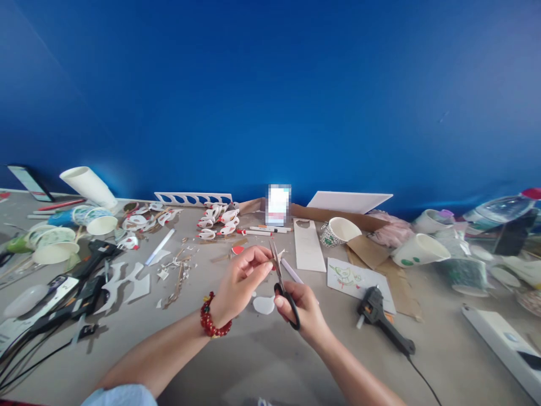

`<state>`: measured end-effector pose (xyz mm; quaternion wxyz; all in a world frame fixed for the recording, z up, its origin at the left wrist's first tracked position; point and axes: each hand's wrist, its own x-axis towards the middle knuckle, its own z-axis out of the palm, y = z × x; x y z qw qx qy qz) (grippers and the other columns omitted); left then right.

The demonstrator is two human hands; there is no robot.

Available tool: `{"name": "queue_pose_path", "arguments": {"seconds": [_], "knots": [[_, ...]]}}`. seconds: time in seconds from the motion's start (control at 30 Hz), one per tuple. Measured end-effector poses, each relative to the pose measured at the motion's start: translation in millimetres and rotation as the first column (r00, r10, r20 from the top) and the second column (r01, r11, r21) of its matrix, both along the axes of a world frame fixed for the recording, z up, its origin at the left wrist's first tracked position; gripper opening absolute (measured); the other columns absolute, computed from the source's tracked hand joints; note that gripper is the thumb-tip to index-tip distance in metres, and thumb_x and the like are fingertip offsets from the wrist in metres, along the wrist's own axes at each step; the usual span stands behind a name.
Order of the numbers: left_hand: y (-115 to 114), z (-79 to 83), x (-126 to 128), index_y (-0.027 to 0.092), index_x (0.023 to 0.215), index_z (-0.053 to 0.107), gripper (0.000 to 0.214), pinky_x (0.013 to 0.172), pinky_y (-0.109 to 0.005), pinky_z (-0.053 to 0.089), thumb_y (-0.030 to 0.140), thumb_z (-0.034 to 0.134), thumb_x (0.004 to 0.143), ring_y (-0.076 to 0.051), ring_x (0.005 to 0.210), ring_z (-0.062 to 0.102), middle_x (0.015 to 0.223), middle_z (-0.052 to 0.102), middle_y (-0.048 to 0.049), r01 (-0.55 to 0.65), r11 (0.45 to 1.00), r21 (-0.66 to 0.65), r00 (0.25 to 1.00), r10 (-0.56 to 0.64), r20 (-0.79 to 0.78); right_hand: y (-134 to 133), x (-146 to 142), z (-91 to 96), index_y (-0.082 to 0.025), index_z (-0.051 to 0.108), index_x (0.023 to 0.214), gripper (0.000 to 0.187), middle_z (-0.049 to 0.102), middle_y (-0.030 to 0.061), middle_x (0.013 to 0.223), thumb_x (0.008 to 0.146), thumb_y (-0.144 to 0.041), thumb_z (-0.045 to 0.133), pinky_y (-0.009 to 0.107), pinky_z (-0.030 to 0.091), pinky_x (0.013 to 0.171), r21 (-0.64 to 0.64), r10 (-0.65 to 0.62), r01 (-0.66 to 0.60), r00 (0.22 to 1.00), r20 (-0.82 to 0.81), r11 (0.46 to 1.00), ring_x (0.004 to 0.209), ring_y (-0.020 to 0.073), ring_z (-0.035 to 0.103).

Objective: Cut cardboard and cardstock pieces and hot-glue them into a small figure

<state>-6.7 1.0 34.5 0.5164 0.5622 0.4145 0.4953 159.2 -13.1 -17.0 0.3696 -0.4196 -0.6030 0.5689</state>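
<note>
Head view: my left hand (243,276), thumb and fingertips pressed together, pinches a small scrap (279,255) that is too tiny to make out. My right hand (302,307) is closed through the black loops of the scissors (281,282). The blades point to 12 and are almost shut at the scrap. I judge this as mid-trim.

- A further snip calls for blades parted a little, the scrap fed in from 9, and my fingertips kept off the edge.
- A white cut-out (264,305) lies on the table (262,361) just below my hands.
- The glue gun (376,313) is near at 3, its cord trailing to 5. A drawing card (355,280) sits beside it.
- A tangle of cables (38,332) lies well apart at 9.
- There is bare tabletop toward 6, so my elbows have room there.
- The far side at 12 is crowded with paper pieces.
</note>
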Motion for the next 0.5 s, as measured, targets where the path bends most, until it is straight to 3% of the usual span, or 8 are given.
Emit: {"name": "queue_pose_path", "arguments": {"seconds": [0.13,0.37,0.5], "knots": [[0,-0.3,1,0.017,0.075,0.056,0.021,0.076,-0.028,0.046,0.034,0.058,0.088,-0.017,0.086,0.058,0.102,0.064,-0.0067,-0.003,1.000,-0.001,1.000,0.003,-0.002,1,0,-0.4,-0.019,0.045,0.058,0.058,0.042,-0.0044,0.048,0.070,-0.072,0.065,0.023,0.022,0.044,-0.017,0.010,-0.011,1.000,-0.012,1.000,0.046,0.0089,0.034],[3,4.7,-5,0.019,0.077,0.059,0.016,0.079,-0.028,0.045,0.028,0.054,0.089,-0.018,0.091,0.058,0.100,0.063,-0.0045,-0.049,0.999,0.011,0.998,0.049,-0.025,0,2,7.1,-0.015,0.058,0.071,0.054,0.059,0.0016,0.060,0.072,-0.069,0.066,0.024,0.032,0.051,-0.039,0.135,-0.137,0.989,-0.054,0.990,0.054,0.0128,0.047],[7,11.1,-15,0.018,0.076,0.058,0.019,0.078,-0.029,0.043,0.025,0.049,0.091,-0.017,0.084,0.055,0.090,0.061,-0.0042,0.029,0.996,0.088,0.997,-0.023,-0.070,0,4,12.9,-0.015,0.059,0.070,0.055,0.061,0.0024,0.059,0.072,-0.069,0.066,0.023,0.031,0.050,-0.059,0.177,-0.180,0.983,-0.042,0.982,0.051,0.0121,0.047]]}}
